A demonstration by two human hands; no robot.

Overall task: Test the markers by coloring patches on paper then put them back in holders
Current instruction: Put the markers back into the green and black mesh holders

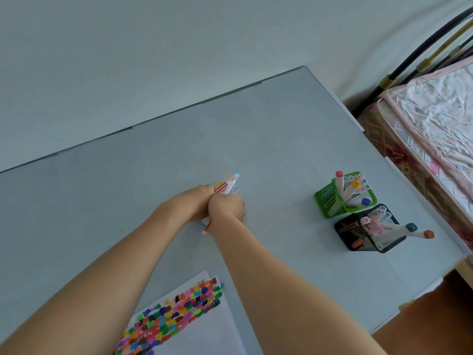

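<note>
Both hands meet over the middle of the grey table (pixel 281 139), closed around a bundle of markers (pixel 228 184). The left hand (pixel 190 204) wraps the bundle from the near left side, its fingers curled tight; the right hand (pixel 226 207) is pressed against it on the right, fingers also curled round the same bundle. The capped ends stick out beyond the knuckles on the far side: a blue cap, a white barrel and a red-and-yellow striped one show there. On the near side, below the right hand, a short orange and white end pokes out toward the wrist.

How many markers are in the bundle cannot be told, as the middle of each is hidden inside the two fists. The fingertips themselves are out of sight, folded under the hands.

Well to the right of the fingers stand two mesh holders, touching or nearly so. The green holder (pixel 325 201) is the farther one and carries markers with pink, yellow and blue caps. The black holder (pixel 358 243) sits just nearer, with markers leaning out to the right, one teal-capped and one brown-capped.

Near the person, under the forearms, lies white paper (pixel 220 326) covered with many small coloured patches (pixel 176 313); its lower part is cut off by the frame edge.

At the far right a bed (pixel 435 103) with a crumpled sheet stands beside the table.
</note>
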